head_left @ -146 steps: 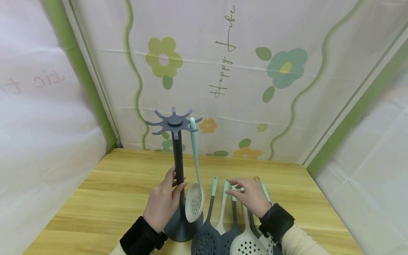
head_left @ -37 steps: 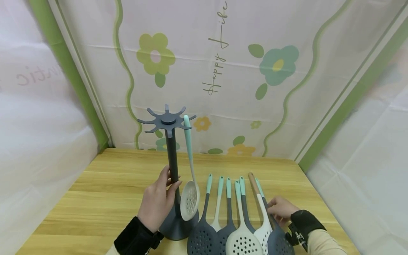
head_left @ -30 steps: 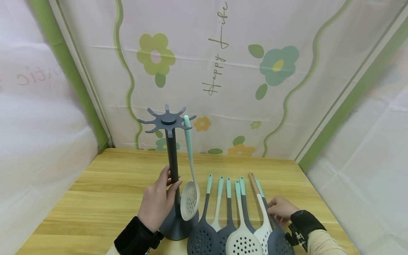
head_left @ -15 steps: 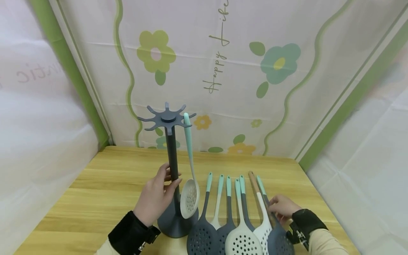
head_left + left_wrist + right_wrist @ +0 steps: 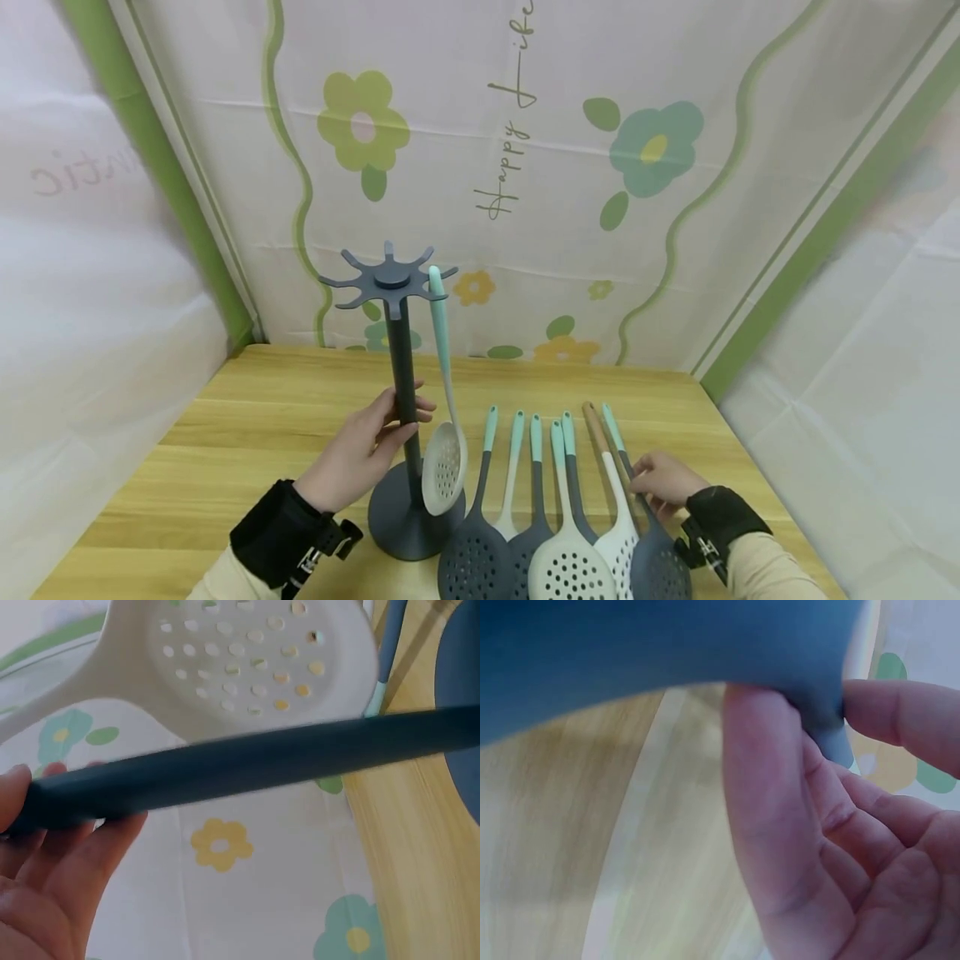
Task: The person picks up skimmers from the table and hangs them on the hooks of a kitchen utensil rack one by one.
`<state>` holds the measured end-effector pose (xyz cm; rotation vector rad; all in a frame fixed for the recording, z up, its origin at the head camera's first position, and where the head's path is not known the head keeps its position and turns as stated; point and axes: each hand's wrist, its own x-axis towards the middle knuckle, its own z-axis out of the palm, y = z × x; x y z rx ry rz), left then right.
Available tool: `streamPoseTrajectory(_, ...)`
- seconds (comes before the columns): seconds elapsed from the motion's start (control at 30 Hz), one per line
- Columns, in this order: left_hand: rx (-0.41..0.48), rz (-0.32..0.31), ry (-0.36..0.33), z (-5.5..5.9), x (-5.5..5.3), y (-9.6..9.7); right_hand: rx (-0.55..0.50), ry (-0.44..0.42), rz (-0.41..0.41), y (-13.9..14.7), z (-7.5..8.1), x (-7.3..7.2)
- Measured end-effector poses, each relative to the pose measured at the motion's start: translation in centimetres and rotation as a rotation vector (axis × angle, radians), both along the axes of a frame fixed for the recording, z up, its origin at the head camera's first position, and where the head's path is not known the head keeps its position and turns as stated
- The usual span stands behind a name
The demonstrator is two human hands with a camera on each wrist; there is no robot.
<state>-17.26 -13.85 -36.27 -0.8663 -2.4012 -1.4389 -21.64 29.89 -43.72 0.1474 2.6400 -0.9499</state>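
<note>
My left hand (image 5: pixel 352 458) grips the dark pole of a utensil stand (image 5: pixel 402 358), thumb and fingers curled round it; the left wrist view shows the pole (image 5: pixel 247 765) across the fingers. From one hook of the stand's top hangs a pale skimmer (image 5: pixel 442 471) with a mint handle. At the far right of a row of utensils, my right hand (image 5: pixel 667 481) pinches the neck of a dark skimmer (image 5: pixel 660 567) with a mint-tipped handle. Close up in the right wrist view, thumb and fingers meet at the neck of that dark skimmer (image 5: pixel 667 645).
Between the hands lie several utensils side by side, among them a dark perforated one (image 5: pixel 474 562), a pale perforated one (image 5: pixel 572 571) and a white one with a brown handle (image 5: pixel 597 429). The wooden table (image 5: pixel 247 417) ends at a flower-printed cloth (image 5: pixel 480 167).
My right hand has gone from above the middle handles to the dark skimmer at the far right, whose handle now stands farther from the brown one. My left wrist has swung left, still holding the pole.
</note>
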Motion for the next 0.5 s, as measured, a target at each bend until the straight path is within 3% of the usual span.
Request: streamPoseTrajectory(0.5, -0.011, 0.067, 0.151, -0.3, -0.2, 0.0, -0.008, 0.082, 0.045, -0.8, 1.3, 0.1)
